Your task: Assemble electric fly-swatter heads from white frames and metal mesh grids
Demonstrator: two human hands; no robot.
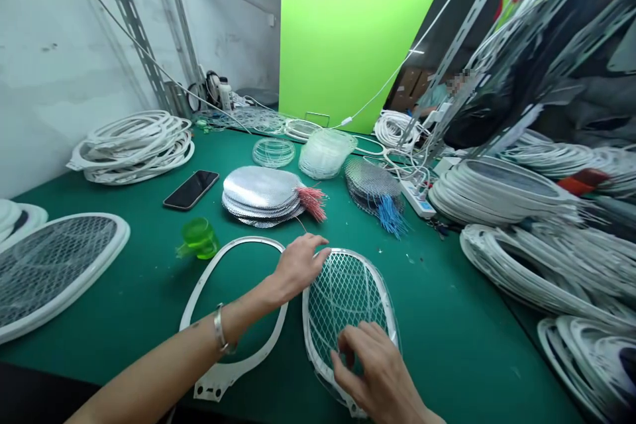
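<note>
An oval white racket frame (346, 328) fitted with metal mesh lies flat on the green table. My left hand (301, 264) is at its upper left rim, fingers loosely bent and apart, with nothing visible in them. Over the lower part of the mesh is my right hand (375, 364), fingers curled with a gap to the thumb. I cannot tell if it presses on the mesh. Under my left forearm a bare white racket frame (191, 301) lies beside the meshed one. Beyond my hands are a stack of silvery mesh sheets (261, 189) with red wires and a darker mesh stack (372, 182) with blue wires.
A green tape roll (199, 238) and a phone (191, 189) lie to the left. Stacked white frames stand at the back left (134, 146) and along the right (501, 192). Clear plastic rings (325, 152) and a power strip (417, 199) are farther back. Another person is behind.
</note>
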